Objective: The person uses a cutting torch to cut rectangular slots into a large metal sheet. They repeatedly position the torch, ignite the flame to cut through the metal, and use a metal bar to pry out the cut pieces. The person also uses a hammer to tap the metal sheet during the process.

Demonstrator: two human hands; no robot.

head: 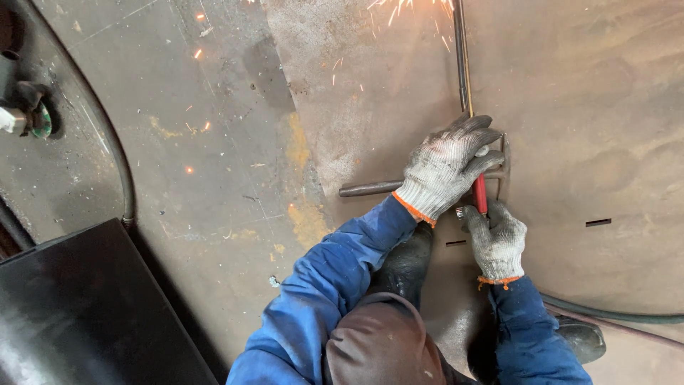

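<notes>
A long thin cutting torch (462, 64) with a red handle (481, 194) runs up a rusty steel plate (584, 107), throwing sparks (410, 8) at the top edge of the view. My left hand (447, 165), in a white knit glove, is wrapped over the torch where its tubes meet the handle. My right hand (496, 241), gloved the same, grips the lower end of the red handle. A dark metal bar (370, 189) lies across the plate under my left hand. Both sleeves are blue.
A black hose (121, 164) curves down the left side toward a black box (78, 306) at the lower left. Another hose (613, 314) trails off to the right. My dark boots (406, 264) stand on the plate. Small slots (598, 222) are cut in the steel.
</notes>
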